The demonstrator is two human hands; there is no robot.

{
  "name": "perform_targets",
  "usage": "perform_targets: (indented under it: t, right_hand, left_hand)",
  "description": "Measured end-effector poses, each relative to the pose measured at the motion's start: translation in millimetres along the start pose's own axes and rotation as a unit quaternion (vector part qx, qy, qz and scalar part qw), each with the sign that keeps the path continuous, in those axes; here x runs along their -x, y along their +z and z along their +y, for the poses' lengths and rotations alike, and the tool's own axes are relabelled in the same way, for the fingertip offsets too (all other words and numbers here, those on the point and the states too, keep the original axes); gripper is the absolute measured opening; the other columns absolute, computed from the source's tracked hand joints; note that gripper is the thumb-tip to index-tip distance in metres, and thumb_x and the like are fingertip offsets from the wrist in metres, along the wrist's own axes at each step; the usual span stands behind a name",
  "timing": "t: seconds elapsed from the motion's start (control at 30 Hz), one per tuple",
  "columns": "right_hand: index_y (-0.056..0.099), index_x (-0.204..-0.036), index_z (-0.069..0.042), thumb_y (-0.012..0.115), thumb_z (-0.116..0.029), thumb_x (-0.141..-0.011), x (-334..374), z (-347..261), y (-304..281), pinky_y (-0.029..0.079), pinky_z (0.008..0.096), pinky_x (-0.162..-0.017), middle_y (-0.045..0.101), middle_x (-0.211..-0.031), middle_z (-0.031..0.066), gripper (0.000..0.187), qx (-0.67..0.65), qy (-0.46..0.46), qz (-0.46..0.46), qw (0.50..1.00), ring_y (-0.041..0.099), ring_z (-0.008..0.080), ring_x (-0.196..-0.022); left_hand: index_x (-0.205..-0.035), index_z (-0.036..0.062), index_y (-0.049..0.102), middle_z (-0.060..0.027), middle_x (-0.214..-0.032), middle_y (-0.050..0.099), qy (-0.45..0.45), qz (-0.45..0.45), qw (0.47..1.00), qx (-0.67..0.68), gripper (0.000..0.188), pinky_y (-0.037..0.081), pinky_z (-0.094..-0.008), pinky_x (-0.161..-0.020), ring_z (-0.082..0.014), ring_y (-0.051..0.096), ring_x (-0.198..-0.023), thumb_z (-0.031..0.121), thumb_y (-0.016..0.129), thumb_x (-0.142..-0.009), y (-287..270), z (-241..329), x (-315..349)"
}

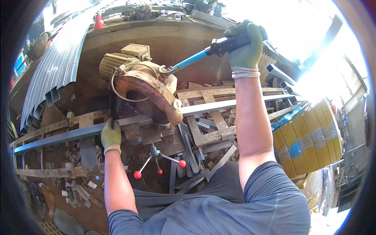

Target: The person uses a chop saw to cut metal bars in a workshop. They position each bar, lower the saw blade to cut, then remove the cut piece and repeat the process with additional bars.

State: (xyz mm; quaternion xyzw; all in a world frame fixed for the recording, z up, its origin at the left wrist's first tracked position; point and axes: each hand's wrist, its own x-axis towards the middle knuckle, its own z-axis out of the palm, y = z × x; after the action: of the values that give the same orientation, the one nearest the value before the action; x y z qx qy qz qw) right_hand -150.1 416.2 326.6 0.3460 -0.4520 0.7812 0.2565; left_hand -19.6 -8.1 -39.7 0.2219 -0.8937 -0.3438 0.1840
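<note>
A motorised cut-off saw [143, 80], dusty yellow with a worn reddish blade guard, stands in front of me. Its blue lever ends in a black grip, and my right hand [246, 49], in a green glove, is closed round that grip, up and to the right. A long square metal tube [80, 132] lies crosswise under the guard. On the tube, just left of the guard, my gloved left hand [111, 135] is closed over it. Nearer to me is a clamp handwheel [155, 152] with red ball knobs, untouched. The guard hides the blade and the tube beneath it.
Slatted metal frames [47, 171] flank the saw, with many short tube offcuts [84, 194] scattered below. Long grey tubes [58, 64] are stacked at the far left. Bundled yellow tubes [309, 137] stand at the right. A red cone [98, 22] is at the back.
</note>
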Motion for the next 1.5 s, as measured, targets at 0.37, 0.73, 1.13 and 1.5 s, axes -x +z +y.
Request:
perform_targets:
  t: [0.37, 0.73, 1.13, 1.5]
  right_hand:
    - [0.075, -0.112, -0.008, 0.076, -0.033, -0.104, -1, 2, -17, 0.062, 0.0439, -0.083, 0.073, -0.095, 0.0074, 0.026, -0.007, 0.013, 0.006, 1.000, 0.070, 0.0233, -0.086]
    - [0.073, -0.120, -0.007, 0.074, -0.039, -0.106, -3, 8, -26, 0.058, 0.0430, -0.092, 0.073, -0.099, 0.0059, 0.035, 0.008, 0.039, 0.016, 0.999, 0.070, 0.0228, -0.093]
    - [0.076, -0.121, -0.003, 0.070, -0.029, -0.110, -16, 18, -67, 0.062, 0.0452, -0.090, 0.077, -0.103, 0.0114, 0.029, -0.039, 0.059, -0.037, 0.997, 0.074, 0.0264, -0.096]
    - [0.075, -0.122, 0.001, 0.068, -0.028, -0.110, -56, 44, -169, 0.064, 0.0405, -0.086, 0.080, -0.113, 0.0145, 0.032, 0.555, -0.243, -0.017, 0.795, 0.077, 0.0239, -0.103]
  left_hand:
    - [-0.143, 0.0109, 0.073, -0.0244, -0.135, 0.076, -0.014, 0.015, 1.000, 0.000, 0.048, 0.056, -0.0554, -0.108, -0.0481, 0.071, -0.125, 0.040, 0.064, -0.106, -12, 27, 11]
    - [-0.141, 0.0130, 0.073, -0.0256, -0.131, 0.077, -0.039, -0.002, 0.999, 0.013, 0.046, 0.057, -0.0588, -0.105, -0.0502, 0.072, -0.120, 0.040, 0.061, -0.107, -24, 32, 14]
    - [-0.142, 0.0102, 0.071, -0.0260, -0.132, 0.076, -0.043, -0.012, 0.999, 0.021, 0.047, 0.056, -0.0588, -0.106, -0.0482, 0.071, -0.124, 0.040, 0.065, -0.106, -30, 30, 11]
    - [-0.146, 0.0141, 0.070, -0.0232, -0.125, 0.079, -0.055, -0.025, 0.998, 0.020, 0.046, 0.060, -0.0569, -0.102, -0.0451, 0.076, -0.116, 0.038, 0.064, -0.107, -30, 34, 8]
